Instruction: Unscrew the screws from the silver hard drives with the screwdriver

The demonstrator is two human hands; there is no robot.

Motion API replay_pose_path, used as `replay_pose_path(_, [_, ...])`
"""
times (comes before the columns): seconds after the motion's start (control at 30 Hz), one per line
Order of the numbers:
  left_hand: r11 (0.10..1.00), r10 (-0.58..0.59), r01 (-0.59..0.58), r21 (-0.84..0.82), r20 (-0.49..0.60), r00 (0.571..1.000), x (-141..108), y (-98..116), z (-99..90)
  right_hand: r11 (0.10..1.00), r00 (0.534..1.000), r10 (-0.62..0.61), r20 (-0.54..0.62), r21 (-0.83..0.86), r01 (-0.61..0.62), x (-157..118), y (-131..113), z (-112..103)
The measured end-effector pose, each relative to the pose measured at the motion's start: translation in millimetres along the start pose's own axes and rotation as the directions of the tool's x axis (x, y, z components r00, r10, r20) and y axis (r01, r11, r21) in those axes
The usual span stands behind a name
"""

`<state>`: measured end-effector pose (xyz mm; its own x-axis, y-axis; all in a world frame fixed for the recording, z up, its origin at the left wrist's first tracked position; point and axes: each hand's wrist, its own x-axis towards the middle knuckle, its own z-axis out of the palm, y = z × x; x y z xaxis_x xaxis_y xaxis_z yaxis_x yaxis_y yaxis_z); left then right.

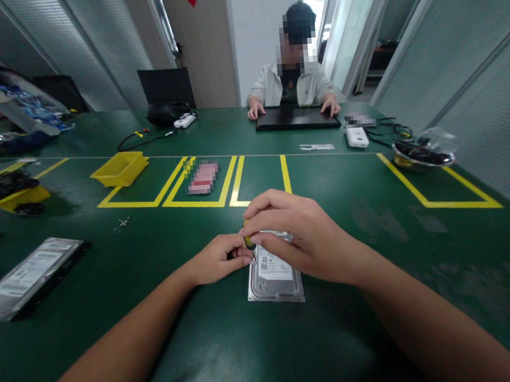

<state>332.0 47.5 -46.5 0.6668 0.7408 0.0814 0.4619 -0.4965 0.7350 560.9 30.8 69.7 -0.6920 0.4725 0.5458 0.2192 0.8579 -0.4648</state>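
A silver hard drive point(274, 272) with a white label lies flat on the green table, its far part covered by my right hand point(291, 232). That hand is closed around a small yellow and black screwdriver point(249, 242), which stands over the drive's left edge; its tip is not visible. My left hand point(225, 257) is at the drive's left side, fingers curled and thumb against the edge, touching near the screwdriver. Whether it grips the drive or the tool's shaft is hidden. Several small screws point(124, 222) lie on the table to the left.
On the left lies a larger metal drive point(34, 276). Beyond are a yellow bin point(121, 169), a pink phone point(204, 178) and yellow tape outlines. A person across the table holds a black panel point(297, 117). At right stands a bowl of dark parts point(424, 155).
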Motion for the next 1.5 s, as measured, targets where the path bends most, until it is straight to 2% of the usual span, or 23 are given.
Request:
replay_pose_path(0.4, [1.000, -0.029, 0.029, 0.009, 0.009, 1.000, 0.0, -0.8, 0.4, 0.998, 0.999, -0.053, 0.008, 0.045, 0.053, 0.0, 1.2, -1.4])
replay_pose_path(0.7, [0.999, -0.042, 0.042, -0.001, 0.018, 0.999, -0.3, -0.1, 0.7, 0.999, 0.998, -0.010, 0.055, 0.044, 0.008, -2.1, 1.2, -3.2])
replay_pose_path(1.17, [0.998, 0.021, -0.020, -0.064, 0.018, 1.000, -0.5, -4.1, 2.5, 1.000, 0.999, -0.010, 0.032, 0.018, 0.010, -1.1, 0.3, -1.5])
replay_pose_path(1.5, [1.000, 0.012, -0.012, 0.028, 0.006, 1.000, -0.2, -2.2, -0.2, 0.999, 1.000, 0.002, 0.004, -0.053, -0.002, -0.2, 0.7, 1.7])
